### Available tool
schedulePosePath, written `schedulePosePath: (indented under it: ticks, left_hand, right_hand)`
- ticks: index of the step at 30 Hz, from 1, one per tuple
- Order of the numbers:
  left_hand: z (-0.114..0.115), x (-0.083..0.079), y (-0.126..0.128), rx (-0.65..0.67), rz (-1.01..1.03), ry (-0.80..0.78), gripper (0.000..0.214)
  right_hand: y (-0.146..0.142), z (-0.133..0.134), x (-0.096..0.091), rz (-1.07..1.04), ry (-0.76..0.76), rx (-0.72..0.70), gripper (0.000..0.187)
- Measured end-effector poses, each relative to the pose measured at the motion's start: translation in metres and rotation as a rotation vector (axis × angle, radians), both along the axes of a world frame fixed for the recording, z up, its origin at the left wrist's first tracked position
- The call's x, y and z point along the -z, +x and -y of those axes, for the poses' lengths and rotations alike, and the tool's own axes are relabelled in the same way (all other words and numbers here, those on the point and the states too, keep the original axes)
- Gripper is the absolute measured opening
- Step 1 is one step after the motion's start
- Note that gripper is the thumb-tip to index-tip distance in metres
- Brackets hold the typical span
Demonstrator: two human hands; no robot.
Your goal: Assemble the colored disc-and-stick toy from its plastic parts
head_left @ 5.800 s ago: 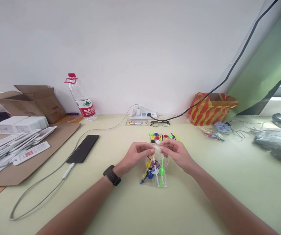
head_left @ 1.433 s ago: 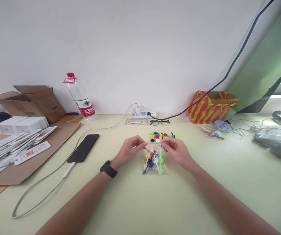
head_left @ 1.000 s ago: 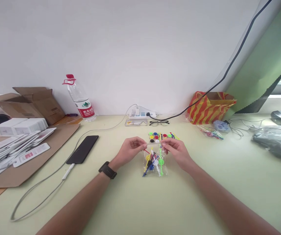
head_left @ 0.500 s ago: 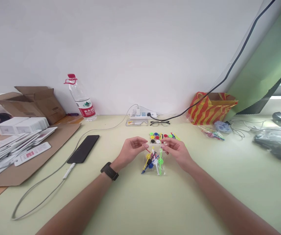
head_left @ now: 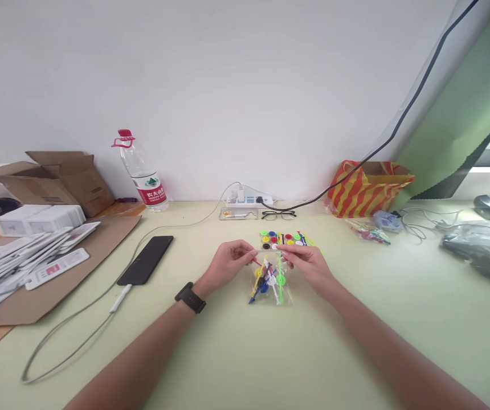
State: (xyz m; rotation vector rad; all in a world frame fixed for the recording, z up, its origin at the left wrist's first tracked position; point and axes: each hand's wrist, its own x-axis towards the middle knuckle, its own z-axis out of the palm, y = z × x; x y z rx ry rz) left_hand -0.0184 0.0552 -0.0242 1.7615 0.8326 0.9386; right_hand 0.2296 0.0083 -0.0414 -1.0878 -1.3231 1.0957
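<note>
A small clear plastic bag (head_left: 269, 283) filled with coloured plastic sticks and discs hangs between my hands above the pale green table (head_left: 245, 353). My left hand (head_left: 227, 263), a black watch on its wrist, pinches the bag's top left corner. My right hand (head_left: 305, 262) pinches the top right corner. Both hands have their fingers closed on the bag's upper edge. Just behind the bag lies a loose group of coloured discs and sticks (head_left: 282, 239).
A black phone (head_left: 145, 259) with a white cable lies to the left, beside cardboard with white packets (head_left: 27, 256) and boxes. At the back stand a water bottle (head_left: 142, 171), a power strip (head_left: 249, 200), glasses (head_left: 278, 214) and a striped bag (head_left: 367, 188). Dark items and cables lie right.
Half a second ago my left fingers were off the bag and apart; now they pinch its top edge again. The bag stays at about the same place above the table.
</note>
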Motion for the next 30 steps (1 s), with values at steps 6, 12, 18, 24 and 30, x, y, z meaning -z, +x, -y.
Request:
schedulePosePath:
  ticks: [6, 12, 18, 24, 30]
  left_hand:
    - [0.004, -0.002, 0.002, -0.038, 0.125, -0.06, 0.022]
    - [0.008, 0.0, 0.003, -0.069, 0.156, -0.08, 0.013]
    - [0.012, -0.001, 0.008, -0.041, 0.158, -0.073, 0.025]
    - [0.017, -0.007, 0.014, 0.035, 0.009, 0.045, 0.032]
    - [0.019, -0.011, 0.012, 0.145, -0.104, 0.015, 0.027]
  right_hand:
    - [0.002, -0.003, 0.005, -0.126, -0.032, -0.024, 0.031]
    - [0.001, 0.002, -0.002, -0.063, 0.056, -0.025, 0.019]
    - [-0.003, 0.007, -0.009, 0.042, 0.114, 0.016, 0.024]
    - [-0.008, 0.01, -0.014, 0.269, 0.115, -0.156, 0.03]
    - [-0.012, 0.014, -0.016, 0.399, 0.194, -0.178, 0.031]
